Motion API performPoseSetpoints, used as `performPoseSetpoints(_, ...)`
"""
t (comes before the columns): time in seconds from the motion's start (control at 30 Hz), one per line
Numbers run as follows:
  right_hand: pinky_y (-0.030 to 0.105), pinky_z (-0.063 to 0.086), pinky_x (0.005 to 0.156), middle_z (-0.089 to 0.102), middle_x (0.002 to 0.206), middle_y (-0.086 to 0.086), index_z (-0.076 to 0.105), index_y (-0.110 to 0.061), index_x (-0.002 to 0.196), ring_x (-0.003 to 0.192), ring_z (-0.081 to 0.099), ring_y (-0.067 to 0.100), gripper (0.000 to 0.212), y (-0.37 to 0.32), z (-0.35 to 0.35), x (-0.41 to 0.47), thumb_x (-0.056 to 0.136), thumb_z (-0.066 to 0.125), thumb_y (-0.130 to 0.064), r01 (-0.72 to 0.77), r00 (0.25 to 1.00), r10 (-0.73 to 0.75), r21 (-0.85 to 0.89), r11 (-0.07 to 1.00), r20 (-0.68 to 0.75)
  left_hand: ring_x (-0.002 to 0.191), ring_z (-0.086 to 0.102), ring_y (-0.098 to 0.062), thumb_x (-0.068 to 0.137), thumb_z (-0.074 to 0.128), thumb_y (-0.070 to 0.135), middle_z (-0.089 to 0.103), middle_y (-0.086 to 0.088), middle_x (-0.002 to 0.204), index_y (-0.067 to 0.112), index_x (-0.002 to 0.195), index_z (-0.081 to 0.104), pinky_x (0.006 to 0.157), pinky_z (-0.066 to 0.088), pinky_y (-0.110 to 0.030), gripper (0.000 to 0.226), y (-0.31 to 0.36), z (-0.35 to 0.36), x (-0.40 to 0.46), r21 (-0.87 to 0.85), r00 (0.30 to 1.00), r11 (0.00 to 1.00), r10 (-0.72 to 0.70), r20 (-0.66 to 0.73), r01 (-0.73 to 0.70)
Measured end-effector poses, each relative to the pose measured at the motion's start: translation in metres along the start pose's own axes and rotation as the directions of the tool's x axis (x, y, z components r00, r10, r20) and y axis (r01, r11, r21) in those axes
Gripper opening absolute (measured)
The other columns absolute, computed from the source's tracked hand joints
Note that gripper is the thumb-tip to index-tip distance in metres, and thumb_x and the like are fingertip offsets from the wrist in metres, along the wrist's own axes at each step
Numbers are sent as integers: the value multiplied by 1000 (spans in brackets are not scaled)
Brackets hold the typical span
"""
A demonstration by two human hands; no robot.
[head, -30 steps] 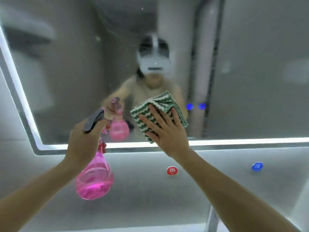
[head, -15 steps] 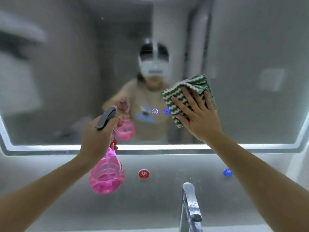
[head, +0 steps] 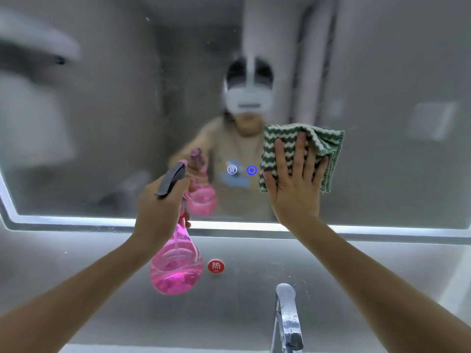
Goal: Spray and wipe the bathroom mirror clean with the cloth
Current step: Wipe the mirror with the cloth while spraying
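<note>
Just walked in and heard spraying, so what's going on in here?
A person is cleaning the bathroom mirror. The right hand presses a green-and-white striped cloth flat against the glass, just right of two lit icons. The left hand grips a pink spray bottle by its neck, nozzle aimed at the mirror, held above the counter near a red button and a chrome tap. The glass looks hazy.

The left hand (head: pixel 163 207) hides the spray bottle's (head: pixel 175 263) neck.
</note>
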State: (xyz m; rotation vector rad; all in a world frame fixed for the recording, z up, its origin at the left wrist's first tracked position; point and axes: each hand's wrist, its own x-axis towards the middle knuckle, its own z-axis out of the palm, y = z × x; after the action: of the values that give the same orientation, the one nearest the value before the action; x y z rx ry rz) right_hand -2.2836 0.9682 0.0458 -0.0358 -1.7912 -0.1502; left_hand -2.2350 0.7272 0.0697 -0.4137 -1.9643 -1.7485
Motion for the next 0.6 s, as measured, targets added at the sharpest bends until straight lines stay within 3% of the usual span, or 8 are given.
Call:
performPoseSetpoints(0.1, 59, 10, 113, 26, 152, 24, 23, -19, 149, 140, 14, 38, 56, -28, 5, 3, 102, 19, -49, -38, 999, 38, 4, 999, 3, 28, 35, -8, 93, 47, 3, 37, 3, 32, -10, 81, 57, 34, 37, -24, 20, -2, -14, 6, -15, 1000, 1000, 4, -8, -4)
performPoseSetpoints(0.3, 60, 12, 113, 25, 152, 24, 22, -19, 149, 141, 14, 39, 57, -32, 7, 4, 100, 29, -49, -31, 1000, 31, -34, 999, 1, 34, 35, -12, 92, 49, 7, 38, 7, 34, -7, 80, 57, 48, 38, -35, 20, -24, -44, 18, -19, 999, 999, -40, -18, 40)
performPoseSetpoints(0.4, 59, 14, 112, 27, 152, 23, 22, -21, 149, 140, 17, 38, 58, -30, 6, 4, 100, 30, -51, -12, 1000, 12, -80, 997, -1, 31, 37, -10, 92, 50, 8, 39, 6, 33, -9, 80, 56, 47, 40, -35, 22, -28, -49, 24, -7, 998, 998, -56, -15, 56)
performPoseSetpoints(0.53, 57, 19, 111, 32, 151, 21, 26, -23, 148, 138, 25, 35, 57, -29, -3, 29, 100, 30, -52, 12, 999, -16, -108, 994, -33, 31, 36, -5, 87, 55, 19, 43, 5, 39, 9, 69, 58, 42, 33, -23, 21, -15, -42, 30, 5, 1000, 1000, -23, -2, 23)
performPoseSetpoints(0.6, 55, 21, 110, 32, 151, 19, 30, -24, 148, 137, 31, 34, 57, -29, -12, 64, 99, 31, -52, 4, 998, -9, -90, 996, -56, 36, 39, -7, 82, 57, 24, 49, 5, 44, 17, 66, 60, 45, 36, -27, 18, -4, -34, 33, -40, 1000, 999, -16, -7, 15)
